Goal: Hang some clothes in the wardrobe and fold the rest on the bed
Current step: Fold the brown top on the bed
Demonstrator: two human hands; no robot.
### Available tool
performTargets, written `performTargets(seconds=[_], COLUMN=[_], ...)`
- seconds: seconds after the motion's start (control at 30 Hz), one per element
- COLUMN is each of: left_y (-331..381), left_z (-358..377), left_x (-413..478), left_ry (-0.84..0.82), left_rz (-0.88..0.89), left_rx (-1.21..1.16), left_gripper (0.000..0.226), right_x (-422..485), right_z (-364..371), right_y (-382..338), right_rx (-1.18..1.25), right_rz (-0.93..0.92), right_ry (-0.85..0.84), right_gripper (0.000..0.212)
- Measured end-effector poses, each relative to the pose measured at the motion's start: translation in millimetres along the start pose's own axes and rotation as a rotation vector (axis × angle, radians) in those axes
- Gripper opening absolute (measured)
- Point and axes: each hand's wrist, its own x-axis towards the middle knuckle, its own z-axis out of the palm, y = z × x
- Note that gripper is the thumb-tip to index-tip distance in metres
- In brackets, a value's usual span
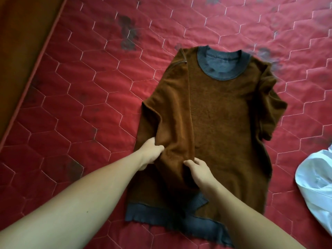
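Forearms reach in from the bottom edge toward the sweater (224,114), which lies flat on the bed (80,87), collar (203,69) away from the person and hem (143,212) nearest; the step in hand, as I judge it, is folding the left side and its sleeve (172,108) in over the chest. Left hand (150,153) grips the outer fold of the sweater at waist height, its fingers curled into the cloth so that the tips are hidden; right hand (201,170) pinches the lower sleeve just inside, fingers bent and close together; neither grasp is wide.

To do it well, the folded edge should run straight from shoulder to hem, parallel with the sweater's middle; at present it bulges outward halfway down and puckers between the two hands, so the cloth wants drawing taut toward the hem and then smoothing flat with a palm before letting go. The sleeve should lie straight down the panel, its cuff (199,201) level with the hem or short of it, not skewed as it seems here. The knit looks thick and soft; it will likely spring back from a loose fold, so pressing helps.

The other sleeve (269,108) is bunched at the right side and probably needs the same turn next; a white garment (318,186) lies near the sweater on the right, apart from it, and should be kept out of the fold.
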Motion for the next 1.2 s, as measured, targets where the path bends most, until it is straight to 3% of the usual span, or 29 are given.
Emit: performTargets(seconds=[0.1, 0.2, 0.23, 0.3, 0.37, 0.47, 0.53, 0.6, 0.7, 0.77, 0.87, 0.93, 1.0, 1.07, 1.13, 1.2], left_y=[-3.2, -11.0, -12.3, -14.5, -15.1, -16.5, -18.1, -19.6, -11.0, 1.7, 25.5, 40.3, 48.8, 52.4, 59.2, 72.8], left_z=[-7.9, -15.5, -16.9, -17.7, -16.5, -14.9, -14.4, -13.4, -11.8, -10.6, -9.7, -7.4, -8.2, -15.6, -21.9, -17.4], left_x=[-2.1, -5.5, -6.7, -6.7, -5.0, -2.8, -0.7, 1.5, 2.3, 5.1, 13.6, 16.9, 24.5, 34.5, 41.2, 42.7], left_ry=[0.028, -0.194, -0.243, -0.269, -0.247, -0.224, -0.193, -0.105, 0.148, 0.306, 0.496, 0.577, 0.532, 0.439, 0.400, 0.405], left_rz=[-0.001, -0.100, -0.113, -0.117, -0.092, -0.061, -0.046, 0.035, 0.235, 0.286, 0.386, 0.506, 0.606, 0.554, 0.381, 0.262], left_rx=[-0.086, -0.105, -0.093, -0.098, -0.125, -0.084, 0.021, 0.132, 0.307, 0.293, 0.385, 0.736, 1.202, 1.525, 1.590, 1.531], left_gripper=[0.035, 0.052, 0.059, 0.068, 0.064, 0.057, 0.049, 0.037, 0.024, 0.035, 0.065, 0.080, 0.079, 0.076, 0.084, 0.094], right_x=[-7.6, -16.8, -17.5, -18.9, -19.2, -17.4, -19.7, -22.6, -19.1, -15.4, -10.4, -5.3, 1.4, 9.6, 19.1, 27.4], right_z=[-17.0, -21.6, -20.4, -16.1, -11.2, -6.5, -8.5, -10.1, -13.1, -16.0, -25.7, -34.2, -40.8, -44.7, -49.9, -56.9], right_y=[20.3, 40.0, 43.9, 45.8, 45.5, 51.7, 58.7, 61.8, 60.9, 47.8, 17.4, -3.3, -20.2, -31.8, -38.7, -49.1], right_rx=[0.026, -0.047, -0.060, -0.039, 0.064, 0.153, 0.122, -0.010, -0.490, -0.779, -1.058, -1.036, -1.057, -1.301, -1.504, -1.517], right_rz=[0.136, 0.300, 0.276, 0.126, 0.051, 0.224, 0.376, 0.433, 0.297, 0.193, -0.040, -0.244, -0.392, -0.432, -0.441, -0.457], right_ry=[-0.153, -0.356, -0.326, -0.179, -0.065, -0.054, -0.156, -0.263, -0.236, -0.174, -0.021, 0.103, 0.090, 0.019, 0.004, 0.016], right_gripper=[0.035, 0.049, 0.048, 0.025, 0.012, 0.018, 0.042, 0.049, 0.032, 0.024, 0.040, 0.051, 0.062, 0.073, 0.076, 0.070])
